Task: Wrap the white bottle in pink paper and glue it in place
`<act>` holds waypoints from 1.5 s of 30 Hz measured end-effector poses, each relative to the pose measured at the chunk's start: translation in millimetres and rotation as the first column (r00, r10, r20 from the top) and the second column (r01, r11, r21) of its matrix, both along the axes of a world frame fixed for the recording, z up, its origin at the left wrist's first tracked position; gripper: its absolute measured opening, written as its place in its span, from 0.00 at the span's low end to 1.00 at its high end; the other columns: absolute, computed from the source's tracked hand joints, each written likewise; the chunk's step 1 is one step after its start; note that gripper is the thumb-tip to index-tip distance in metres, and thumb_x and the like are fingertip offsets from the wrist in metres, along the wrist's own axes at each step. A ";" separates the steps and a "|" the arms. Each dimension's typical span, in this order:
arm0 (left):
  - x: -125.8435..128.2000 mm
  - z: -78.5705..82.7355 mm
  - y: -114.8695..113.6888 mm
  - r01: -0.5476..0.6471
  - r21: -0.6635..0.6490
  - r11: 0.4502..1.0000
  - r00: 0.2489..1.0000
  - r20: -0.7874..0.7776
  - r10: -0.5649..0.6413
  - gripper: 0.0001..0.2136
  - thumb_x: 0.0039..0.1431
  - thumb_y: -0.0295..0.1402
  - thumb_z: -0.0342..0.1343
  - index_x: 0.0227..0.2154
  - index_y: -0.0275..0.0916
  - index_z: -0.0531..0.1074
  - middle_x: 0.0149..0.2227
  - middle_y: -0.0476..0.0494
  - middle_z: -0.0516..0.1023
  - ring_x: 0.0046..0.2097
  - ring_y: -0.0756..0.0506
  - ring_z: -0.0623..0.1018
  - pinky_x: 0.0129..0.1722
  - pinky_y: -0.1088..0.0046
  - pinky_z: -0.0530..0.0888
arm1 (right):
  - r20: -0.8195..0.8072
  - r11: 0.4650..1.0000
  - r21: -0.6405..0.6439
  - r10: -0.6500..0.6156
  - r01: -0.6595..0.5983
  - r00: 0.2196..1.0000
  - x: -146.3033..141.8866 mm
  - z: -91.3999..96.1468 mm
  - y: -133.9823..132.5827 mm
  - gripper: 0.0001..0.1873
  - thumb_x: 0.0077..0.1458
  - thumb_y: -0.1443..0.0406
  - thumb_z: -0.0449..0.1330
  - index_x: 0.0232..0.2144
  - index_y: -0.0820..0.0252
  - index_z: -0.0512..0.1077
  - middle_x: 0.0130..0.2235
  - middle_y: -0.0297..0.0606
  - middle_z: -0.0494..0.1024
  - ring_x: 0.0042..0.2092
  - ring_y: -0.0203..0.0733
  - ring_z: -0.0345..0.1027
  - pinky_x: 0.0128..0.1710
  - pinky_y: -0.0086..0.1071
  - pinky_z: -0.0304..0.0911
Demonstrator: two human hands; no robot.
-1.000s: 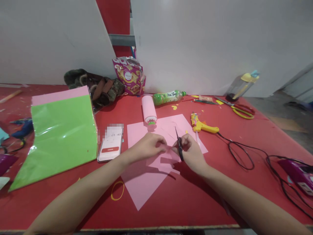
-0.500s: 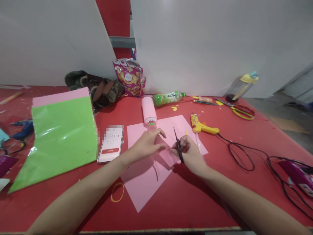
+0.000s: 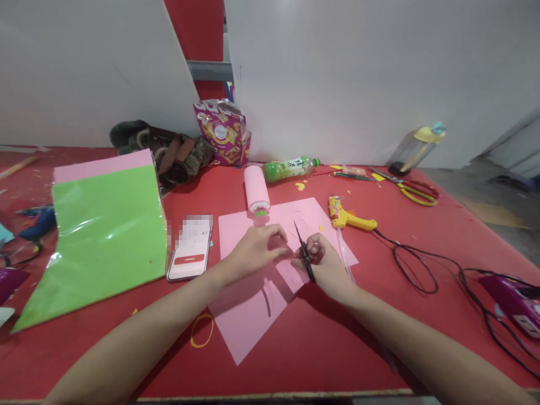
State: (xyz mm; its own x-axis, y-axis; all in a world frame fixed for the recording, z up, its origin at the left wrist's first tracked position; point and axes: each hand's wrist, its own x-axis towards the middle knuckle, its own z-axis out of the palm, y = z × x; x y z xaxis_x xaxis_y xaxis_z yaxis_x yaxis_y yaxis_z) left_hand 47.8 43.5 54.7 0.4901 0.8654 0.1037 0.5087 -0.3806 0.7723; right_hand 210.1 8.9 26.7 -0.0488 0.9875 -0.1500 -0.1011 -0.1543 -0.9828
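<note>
My right hand is closed around small black-handled scissors, their narrow blades pointing up and away from me. Opposite it, my left hand curls inward, thumb and fingertips close to the right fingertips. A small, thin pink paper piece seems pinched there, though it blends with the pink sheet below. That sheet lies flat under both hands, with thin curved strips and shadows on it. Just beyond my left hand, a pink-wrapped bottle with a green cap lies on its side.
A yellow glue gun with a black cord lies right. A phone and green sheets in plastic are left. Behind are a green bottle, snack bag and larger scissors. A yellow ring lies in front.
My right hand and the scissors have shifted slightly left. The left thumb has moved a little right, so the fingertips of both hands are closer together.
</note>
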 end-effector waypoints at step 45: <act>16.9 -1.3 -12.0 0.004 -0.600 0.800 0.853 0.419 0.311 0.08 0.46 0.27 0.57 0.32 0.33 0.72 0.32 0.42 0.77 0.34 0.45 0.75 0.33 0.70 0.71 | -0.112 0.983 0.047 -0.171 0.177 0.979 2.4 -9.9 5.2 0.24 0.29 0.71 0.66 0.22 0.57 0.52 0.21 0.23 0.60 0.22 0.27 0.52 0.22 0.23 0.49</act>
State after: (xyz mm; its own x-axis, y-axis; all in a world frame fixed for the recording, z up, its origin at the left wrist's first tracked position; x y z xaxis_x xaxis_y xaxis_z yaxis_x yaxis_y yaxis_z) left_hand 64.7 31.5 53.4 0.3671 0.8978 -0.2434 0.0294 0.2503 0.9677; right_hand 212.5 14.1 16.8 0.1118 0.9890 -0.0971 -0.2266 -0.0698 -0.9715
